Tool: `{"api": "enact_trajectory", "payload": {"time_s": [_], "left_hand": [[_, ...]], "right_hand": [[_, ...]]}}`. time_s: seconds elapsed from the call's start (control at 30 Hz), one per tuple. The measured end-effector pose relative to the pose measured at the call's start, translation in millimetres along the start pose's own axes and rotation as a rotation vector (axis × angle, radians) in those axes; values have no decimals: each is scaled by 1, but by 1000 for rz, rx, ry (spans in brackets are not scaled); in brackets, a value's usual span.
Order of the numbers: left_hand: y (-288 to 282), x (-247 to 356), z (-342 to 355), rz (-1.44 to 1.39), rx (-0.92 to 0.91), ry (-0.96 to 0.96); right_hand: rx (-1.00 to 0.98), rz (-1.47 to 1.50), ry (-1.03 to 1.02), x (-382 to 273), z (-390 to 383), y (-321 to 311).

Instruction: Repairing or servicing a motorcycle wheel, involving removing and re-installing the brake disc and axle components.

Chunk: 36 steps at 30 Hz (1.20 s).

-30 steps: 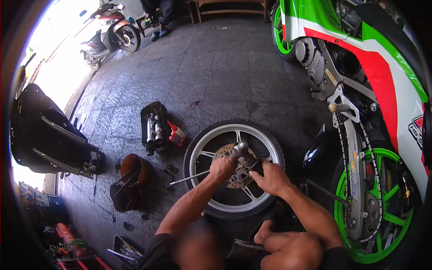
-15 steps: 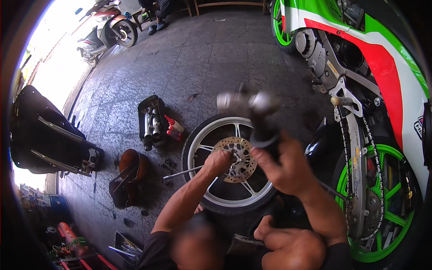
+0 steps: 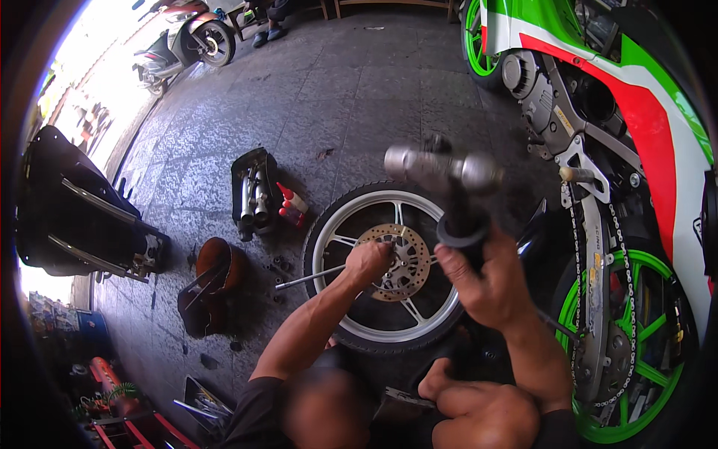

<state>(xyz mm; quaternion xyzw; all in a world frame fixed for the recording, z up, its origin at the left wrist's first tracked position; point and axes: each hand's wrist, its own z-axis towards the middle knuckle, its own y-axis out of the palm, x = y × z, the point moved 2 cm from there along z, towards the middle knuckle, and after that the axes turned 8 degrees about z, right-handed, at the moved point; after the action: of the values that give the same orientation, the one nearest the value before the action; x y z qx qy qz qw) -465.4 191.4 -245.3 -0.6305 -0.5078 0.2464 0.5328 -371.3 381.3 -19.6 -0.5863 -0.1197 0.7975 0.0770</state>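
My right hand [image 3: 490, 280] is wrapped round the dark grip of a hammer [image 3: 422, 166], raised above the right side of a loose wheel [image 3: 411, 196]. The hammer has a silvery head, slightly blurred. The wheel lies flat, with a black tyre, pale spokes and a drilled brake disc [image 3: 413, 288]. Over the hub, my left hand [image 3: 369, 260] is closed, and a small dark piece shows by its fingers; what it holds is mostly hidden. A long metal rod [image 3: 303, 281] crosses the tyre's left side and disappears under my left forearm.
A green, white and red motorcycle [image 3: 636, 112] stands on the right. Left of the wheel are a red-and-white bottle [image 3: 293, 206], a dark tray with metal tubes [image 3: 254, 191] and a brown container [image 3: 223, 262]. A dark motorcycle part [image 3: 75, 209] lies far left, and a scooter [image 3: 183, 41] stands beyond.
The hammer and my right hand have shifted slightly right and are less blurred. My left hand stays over the hub. The view has tilted a little.
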Motion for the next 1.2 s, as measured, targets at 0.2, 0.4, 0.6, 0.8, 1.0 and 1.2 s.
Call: {"api": "enact_trajectory", "payload": {"time_s": [0.2, 0.4, 0.6, 0.8, 1.0, 1.2], "left_hand": [[-1, -3, 0, 76, -85, 123], [4, 2, 3, 19, -65, 92], [2, 1, 4, 9, 10, 43], [1, -5, -15, -30, -28, 14], [7, 2, -9, -98, -66, 21], [2, 6, 1, -71, -73, -14]], "right_hand": [[-208, -394, 515, 66, -11, 48], [-77, -87, 103, 4, 5, 14], [-79, -37, 66, 11, -5, 17], [-124, -553, 557, 78, -16, 38], [-18, -154, 109, -8, 2, -1], [-75, -167, 98, 14, -1, 18]]}}
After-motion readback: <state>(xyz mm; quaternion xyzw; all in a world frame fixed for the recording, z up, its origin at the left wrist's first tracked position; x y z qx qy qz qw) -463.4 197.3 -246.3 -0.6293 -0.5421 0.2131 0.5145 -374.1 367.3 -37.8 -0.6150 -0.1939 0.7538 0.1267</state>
